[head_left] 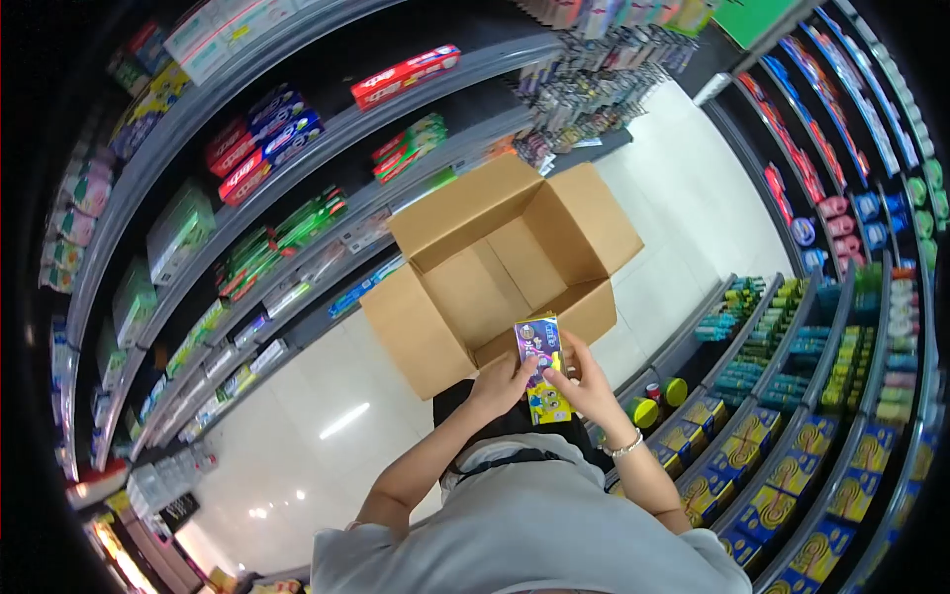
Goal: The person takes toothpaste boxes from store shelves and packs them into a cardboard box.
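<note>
Grey shirt (534,525) at six o'clock; I've left hand (500,386) and right hand (592,386) in grip on one packet (543,356), carton (485,287) at its eleven already open, packet outside.

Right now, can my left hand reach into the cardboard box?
Probably yes: the cardboard box lies open just ahead, flaps spread, though the left hand is busy holding the printed packet along with the right hand.

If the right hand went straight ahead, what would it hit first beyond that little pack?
Beyond the pack, the right hand would probably meet the open cardboard box, though depth is unclear.
</note>
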A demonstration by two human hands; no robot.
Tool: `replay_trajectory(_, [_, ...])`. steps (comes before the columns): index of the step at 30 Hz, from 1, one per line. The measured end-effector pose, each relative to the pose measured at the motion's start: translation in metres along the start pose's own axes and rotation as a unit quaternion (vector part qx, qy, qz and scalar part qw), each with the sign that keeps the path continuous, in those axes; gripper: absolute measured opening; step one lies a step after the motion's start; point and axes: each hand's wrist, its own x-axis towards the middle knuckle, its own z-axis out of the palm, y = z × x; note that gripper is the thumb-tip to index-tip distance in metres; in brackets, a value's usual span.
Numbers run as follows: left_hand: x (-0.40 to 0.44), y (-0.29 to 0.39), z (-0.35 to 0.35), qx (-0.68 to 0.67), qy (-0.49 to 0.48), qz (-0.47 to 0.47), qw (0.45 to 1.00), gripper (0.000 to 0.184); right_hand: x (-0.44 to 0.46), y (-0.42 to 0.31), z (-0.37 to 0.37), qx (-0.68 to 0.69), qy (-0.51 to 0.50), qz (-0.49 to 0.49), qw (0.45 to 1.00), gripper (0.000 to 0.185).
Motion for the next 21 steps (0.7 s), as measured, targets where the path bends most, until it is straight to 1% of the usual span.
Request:
replay_trajectory(1, [0.006, -0.013, 0.002, 0.041, 0.055, 0.003, 0.998, 0.059, 0.013, 0.002, -0.005, -0.057, -0.011, -0.032, 0.998, 0.061])
replay_trajectory(2, [0.011, -0.019, 0.002, 0.083, 0.108, 0.006, 0.991, 0.059, 0.028, 0.006, -0.009, -0.058, -0.023, -0.032, 0.998, 0.061])
replay_trajectory(3, [0.009, -0.009, -0.005, 0.045, 0.097, -0.040, 0.993, 0.054, 0.046, 0.013, -0.015, -0.089, -0.031, -0.060, 0.994, 0.062])
replay_trajectory(4, [0.009, -0.007, -0.009, 0.042, 0.105, -0.044, 0.993, 0.054, 0.065, 0.019, -0.020, -0.119, -0.038, -0.087, 0.988, 0.063])
replay_trajectory(5, [0.008, -0.008, -0.009, -0.021, 0.128, -0.036, 0.991, 0.051, 0.087, 0.022, -0.026, -0.150, -0.056, -0.094, 0.983, 0.064])
replay_trajectory(6, [0.007, -0.011, -0.009, -0.082, 0.150, -0.027, 0.985, 0.048, 0.111, 0.032, -0.032, -0.148, -0.064, -0.095, 0.982, 0.064])
replay_trajectory(7, [0.007, -0.017, -0.007, -0.059, 0.174, -0.047, 0.982, 0.042, 0.136, 0.046, -0.036, -0.205, -0.068, -0.135, 0.967, 0.066])
replay_trajectory(8, [0.007, -0.021, -0.005, -0.061, 0.178, -0.056, 0.980, 0.042, 0.160, 0.061, -0.039, -0.261, -0.073, -0.172, 0.947, 0.068])
replay_trajectory(9, [0.005, -0.024, 0.001, -0.024, 0.212, -0.064, 0.975, 0.040, 0.185, 0.076, -0.040, -0.257, -0.086, -0.168, 0.948, 0.068])
replay_trajectory(10, [0.003, -0.027, 0.009, 0.013, 0.246, -0.074, 0.966, 0.038, 0.212, 0.091, -0.039, -0.310, -0.106, -0.092, 0.940, 0.071])
replay_trajectory(11, [-0.003, -0.029, 0.018, 0.047, 0.238, -0.114, 0.963, 0.036, 0.233, 0.110, -0.036, -0.362, -0.127, -0.020, 0.923, 0.074])
replay_trajectory(12, [-0.003, -0.030, 0.029, 0.082, 0.233, -0.150, 0.957, 0.035, 0.258, 0.135, -0.035, -0.359, -0.142, -0.027, 0.922, 0.074])
replay_trajectory(14, [-0.013, -0.042, 0.066, 0.044, 0.252, -0.129, 0.958, 0.033, 0.298, 0.185, -0.027, -0.403, -0.178, 0.019, 0.897, 0.078])
replay_trajectory(15, [-0.018, -0.045, 0.085, 0.047, 0.244, -0.164, 0.955, 0.031, 0.312, 0.194, -0.023, -0.429, -0.193, 0.054, 0.881, 0.078])
replay_trajectory(16, [-0.021, -0.046, 0.103, 0.051, 0.233, -0.197, 0.951, 0.030, 0.324, 0.210, -0.018, -0.416, -0.200, 0.053, 0.885, 0.078])
replay_trajectory(17, [-0.021, -0.041, 0.119, -0.065, 0.212, -0.246, 0.944, 0.029, 0.337, 0.229, -0.012, -0.433, -0.183, 0.070, 0.880, 0.078])
replay_trajectory(18, [-0.019, -0.036, 0.128, -0.182, 0.190, -0.288, 0.921, 0.028, 0.351, 0.243, -0.005, -0.452, -0.166, 0.086, 0.872, 0.078])
replay_trajectory(19, [-0.015, -0.035, 0.129, -0.182, 0.192, -0.295, 0.918, 0.028, 0.358, 0.231, -0.001, -0.462, -0.184, 0.143, 0.856, 0.078])
replay_trajectory(20, [-0.012, -0.033, 0.133, -0.130, 0.171, -0.293, 0.932, 0.028, 0.366, 0.248, 0.005, -0.461, -0.195, 0.145, 0.853, 0.078])
replay_trajectory(21, [-0.007, -0.030, 0.136, -0.079, 0.148, -0.289, 0.942, 0.028, 0.374, 0.266, 0.011, -0.507, -0.139, 0.107, 0.844, 0.077])
